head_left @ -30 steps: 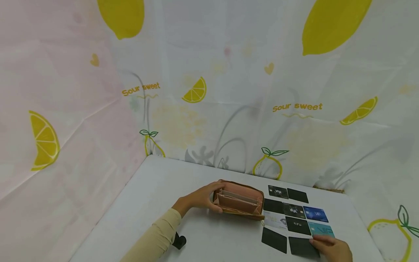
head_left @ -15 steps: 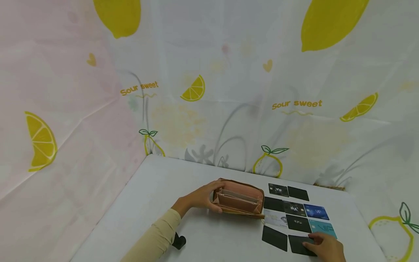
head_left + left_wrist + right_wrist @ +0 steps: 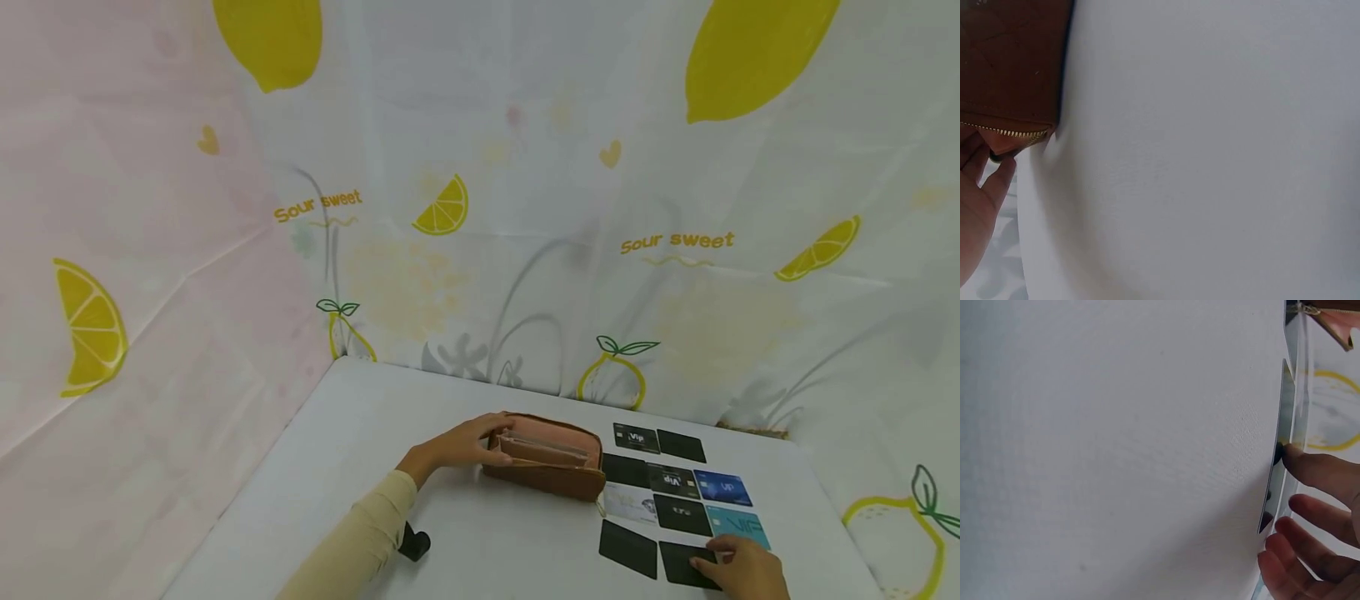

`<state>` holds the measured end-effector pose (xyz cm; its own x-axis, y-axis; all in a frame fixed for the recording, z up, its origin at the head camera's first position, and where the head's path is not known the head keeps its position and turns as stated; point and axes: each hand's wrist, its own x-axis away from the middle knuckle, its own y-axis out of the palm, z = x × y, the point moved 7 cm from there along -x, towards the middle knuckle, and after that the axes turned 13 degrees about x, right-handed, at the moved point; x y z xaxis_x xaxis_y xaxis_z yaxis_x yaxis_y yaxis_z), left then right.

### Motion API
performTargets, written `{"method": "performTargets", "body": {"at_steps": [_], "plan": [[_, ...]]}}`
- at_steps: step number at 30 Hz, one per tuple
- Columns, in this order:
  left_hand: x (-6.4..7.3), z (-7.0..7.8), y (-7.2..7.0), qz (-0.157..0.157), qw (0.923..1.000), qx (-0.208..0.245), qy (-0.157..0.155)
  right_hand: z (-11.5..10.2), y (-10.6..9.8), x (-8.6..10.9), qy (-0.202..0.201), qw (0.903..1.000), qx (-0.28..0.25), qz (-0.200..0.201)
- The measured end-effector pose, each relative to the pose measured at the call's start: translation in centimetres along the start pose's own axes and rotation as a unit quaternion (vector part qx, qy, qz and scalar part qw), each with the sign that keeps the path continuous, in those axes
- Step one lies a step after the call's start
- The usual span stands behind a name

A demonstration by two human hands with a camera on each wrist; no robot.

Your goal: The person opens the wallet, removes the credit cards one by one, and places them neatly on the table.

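My left hand [image 3: 453,446] grips the left end of a brown zip wallet [image 3: 546,480], thumb along its front edge. The wallet stands unzipped, its pink lining and inner dividers facing up; in the left wrist view its quilted brown outside [image 3: 1010,62] and gold zip teeth show. At the front right, my right hand [image 3: 750,568] touches a plain black card [image 3: 681,563] lying on the table. In the right wrist view the thumb rests on that card [image 3: 1285,412], while the other fingers are bent loosely beside it. The hand hides the card's right end.
Several cards lie in rows right of the wallet: black ones, a white one [image 3: 628,502], a blue one [image 3: 722,487] and a teal one [image 3: 738,525]. A small black object [image 3: 415,543] lies beside the left forearm. Lemon-printed cloth walls [image 3: 480,275] border the white table [image 3: 390,400].
The wallet has tilted back in my left hand, so more of its brown front shows. My right hand has slid left from the black card's right corner further onto the card.
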<state>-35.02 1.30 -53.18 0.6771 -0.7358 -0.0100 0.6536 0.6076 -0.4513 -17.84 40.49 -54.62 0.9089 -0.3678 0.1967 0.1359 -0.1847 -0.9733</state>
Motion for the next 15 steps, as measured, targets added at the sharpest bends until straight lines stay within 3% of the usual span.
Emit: {"method": "performTargets", "body": {"at_steps": [3,7,15], "plan": [[-0.4,-0.7,-0.4,0.016,0.9991,0.03,-0.025,-0.2,0.0,0.1,0.0,1.0,-0.002,0.005],[-0.6,-1.4,-1.0,0.059,0.9958,0.054,-0.045,-0.6,0.0,0.2,-0.001,1.0,-0.002,0.008],[-0.4,-1.1,-2.1,0.171,0.9831,0.065,0.009,-1.1,0.2,0.3,-0.025,0.9996,0.004,0.008]]}}
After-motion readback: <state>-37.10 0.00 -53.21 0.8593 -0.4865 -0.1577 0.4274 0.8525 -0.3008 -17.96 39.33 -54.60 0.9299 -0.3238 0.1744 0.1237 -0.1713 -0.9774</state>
